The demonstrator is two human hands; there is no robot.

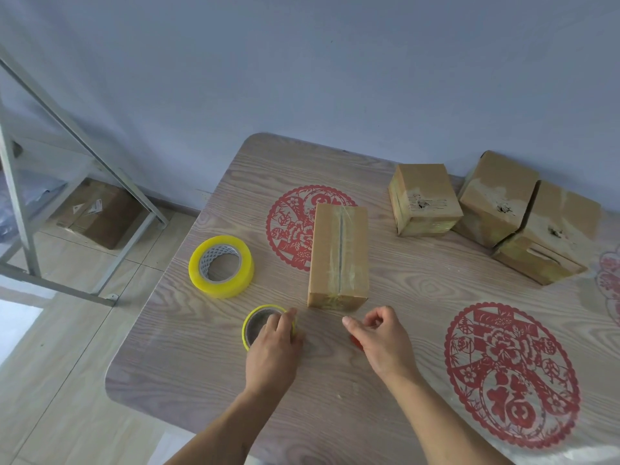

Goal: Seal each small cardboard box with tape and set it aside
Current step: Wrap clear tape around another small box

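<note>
Two rolls: a large tape roll (220,266) lay flat at 9 o'clock from the centre box, near the tabletop's left edge; a thinner small tape roll (265,325) sat just nearer the person, at the box's 7 o'clock.
Left hand: the left hand (273,347) rested on the small tape roll, fingers curled over its right rim and gripping it.
Centre box: the box on the seam line (338,256) stood on the tabletop (385,391) at 12 o'clock from both hands, close but untouched, clear tape glinting along its top seam and over the near end.
Right hand: the right hand (380,337) hovered at the box's 5 o'clock, thumb and forefinger pinched together; whether a tape end lay between them could not be told. A red thing (356,340) peeked out beneath it.
Set-aside boxes: three taped boxes (489,209) clustered at 2 o'clock, by the wall.
Risk: clear tape drawn between the hands would likely fold onto itself or stick to the tabletop if it slackened; the large tape roll, so near the left edge, could be knocked to the floor by a sweeping elbow.
Room: open surface lay at 3 o'clock between the centre box and the cluster, with a rounded corner and drop at 8 o'clock.
</note>
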